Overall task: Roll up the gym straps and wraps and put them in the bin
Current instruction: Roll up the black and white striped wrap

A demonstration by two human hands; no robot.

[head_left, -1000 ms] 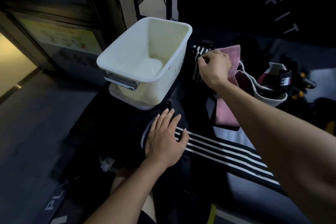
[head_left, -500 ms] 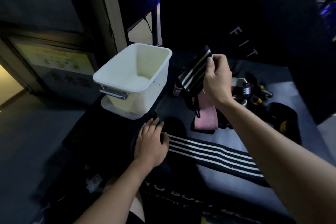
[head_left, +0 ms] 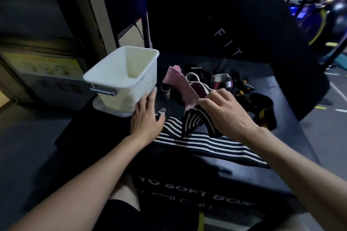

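Observation:
A long black wrap with white stripes (head_left: 216, 144) lies across the top of a black soft box (head_left: 187, 187). My right hand (head_left: 223, 112) pinches its far end, which is folded back and lifted over the flat part. My left hand (head_left: 145, 116) rests with straight fingers on the wrap's near-left end. The white plastic bin (head_left: 122, 78) stands at the box's left rear, with nothing visible inside. Behind my right hand lie a pink wrap (head_left: 180, 84) and a small black roll (head_left: 165, 91).
A heap of other straps with white trim (head_left: 199, 82), black and yellow pieces (head_left: 262, 110) sits at the back right of the box. A dark padded wall marked FIT (head_left: 227, 43) rises behind. A door frame (head_left: 88, 15) stands at the left.
My right hand has brought the striped wrap's end down from mid-air toward me, onto the flat part. My left hand shifted slightly toward the bin. The camera tilted up.

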